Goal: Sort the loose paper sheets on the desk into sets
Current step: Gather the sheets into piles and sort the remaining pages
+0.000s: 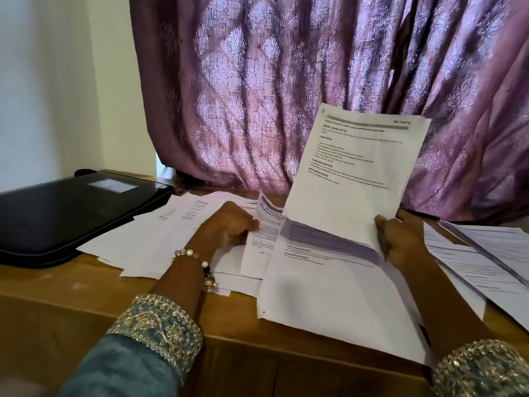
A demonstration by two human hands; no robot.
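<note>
Your right hand (400, 239) pinches the lifted sheet (355, 173) at its lower right edge, thumb on the front, so it stands upright over the middle pile (329, 287). Your left hand (229, 224) is curled on the edge of a second sheet (266, 224) just beside it, bowing it up off the desk (71, 282).

The header tag at the top right of the lifted sheet looks like a section mark, too blurred to read for sure. Sort by that.

- Read the tag before you drop anything.
- Lay the sheet flat and square on its matching set. The stack at far right (492, 245) is likely one.
- Move one sheet per hand, no more.
- Keep the loose spread on the left (171, 230) off the black laptop (71, 213).
- Support the sheet lower down, as it sags at the fold.
</note>
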